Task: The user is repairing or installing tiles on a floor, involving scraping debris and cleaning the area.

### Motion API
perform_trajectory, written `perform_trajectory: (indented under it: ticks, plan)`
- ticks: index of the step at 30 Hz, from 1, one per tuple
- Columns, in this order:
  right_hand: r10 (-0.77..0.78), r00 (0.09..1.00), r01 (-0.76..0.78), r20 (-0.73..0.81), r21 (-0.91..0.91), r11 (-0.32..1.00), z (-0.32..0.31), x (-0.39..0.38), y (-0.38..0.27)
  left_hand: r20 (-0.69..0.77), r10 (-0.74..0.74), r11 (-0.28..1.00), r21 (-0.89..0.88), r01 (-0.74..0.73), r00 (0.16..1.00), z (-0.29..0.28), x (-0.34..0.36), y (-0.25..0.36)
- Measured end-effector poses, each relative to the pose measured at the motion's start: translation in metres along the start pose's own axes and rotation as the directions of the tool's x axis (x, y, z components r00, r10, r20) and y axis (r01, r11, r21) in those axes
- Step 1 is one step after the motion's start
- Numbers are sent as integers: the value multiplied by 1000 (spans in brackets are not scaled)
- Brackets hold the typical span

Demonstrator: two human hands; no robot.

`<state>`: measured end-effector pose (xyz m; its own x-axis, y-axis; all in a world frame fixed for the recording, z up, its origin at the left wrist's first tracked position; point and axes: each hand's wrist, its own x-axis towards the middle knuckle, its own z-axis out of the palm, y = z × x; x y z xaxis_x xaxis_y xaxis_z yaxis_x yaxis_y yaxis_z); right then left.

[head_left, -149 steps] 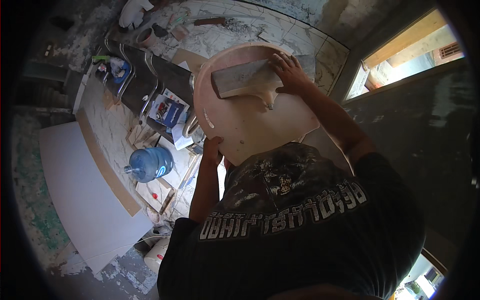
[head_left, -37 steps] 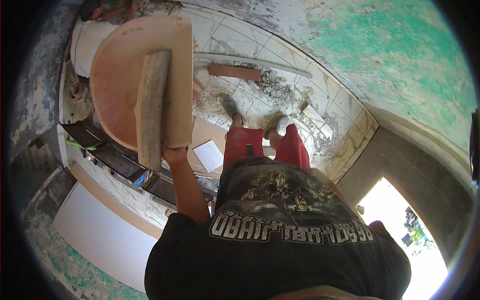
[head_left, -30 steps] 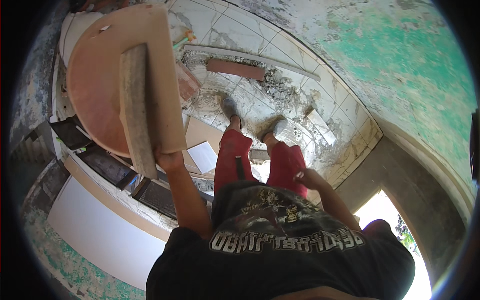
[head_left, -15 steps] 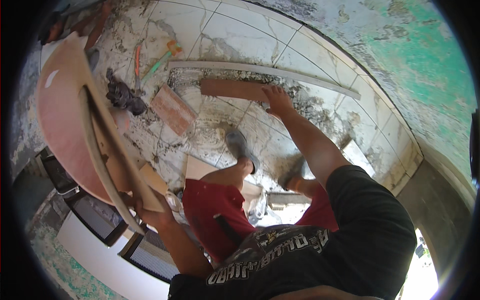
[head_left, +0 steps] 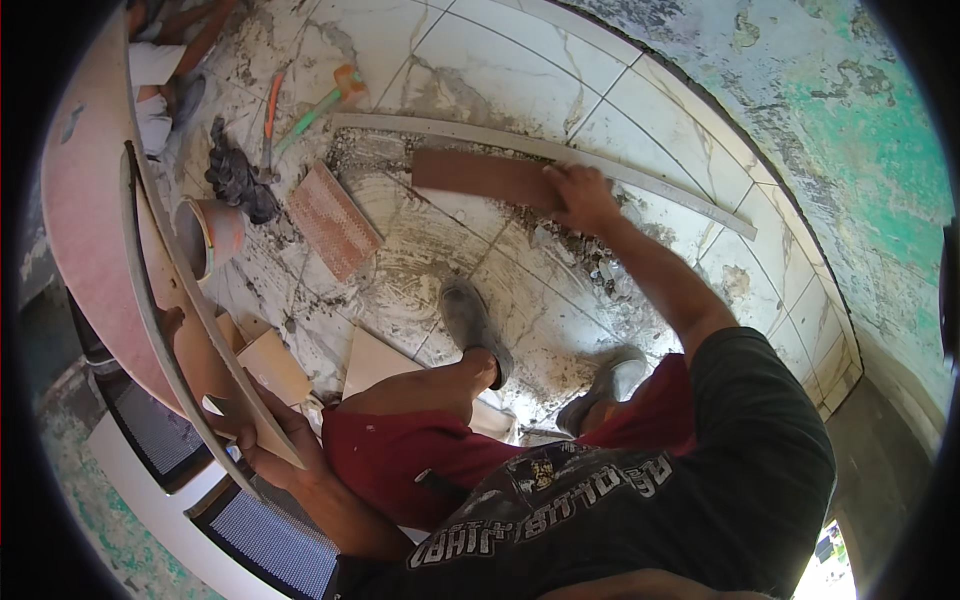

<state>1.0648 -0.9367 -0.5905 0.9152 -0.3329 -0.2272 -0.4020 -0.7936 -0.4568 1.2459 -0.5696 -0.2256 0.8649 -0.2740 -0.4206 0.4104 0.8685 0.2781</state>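
My left hand (head_left: 285, 445) grips the lower end of a large pink, curved panel (head_left: 90, 230) with a grey strip along it, held tilted on edge at my left. My right hand (head_left: 585, 200) reaches to the floor with fingers curled over the right end of a long brown tile strip (head_left: 470, 175). A long grey straight bar (head_left: 680, 190) lies just behind that strip, and rubble (head_left: 590, 250) is beside it. A patterned reddish tile (head_left: 333, 220) lies to the left, near a bucket (head_left: 208, 240).
A co-worker (head_left: 160, 60) is at the upper left. A green-handled mallet (head_left: 335, 100), an orange-handled tool (head_left: 272, 115) and a dark bundle (head_left: 240, 180) lie on the dirty tiled floor (head_left: 470, 60). Black mesh chairs (head_left: 260, 540) stand at lower left; a peeling green wall (head_left: 860, 150) rises at right.
I have bent toward the floor. The panel has moved left and tipped on edge in my left hand. My right hand has gone from my side onto the brown strip.
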Motion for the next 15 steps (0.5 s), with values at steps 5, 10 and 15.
perform_trajectory:
  ticks: [5, 10, 15]
  plan:
    - [56, 963, -55, -265, 14, 998, -36, 7, 89, 148, 102, 985, 122, -121, 984, -14, -7, 11]
    - [157, 904, -203, -397, -74, 976, -60, 35, 154, 126, -8, 999, 52, 2, 992, -4, -12, 2]
    - [228, 904, -280, -362, -97, 955, -55, 46, 171, 140, 10, 993, 111, -25, 990, -7, -18, 2]
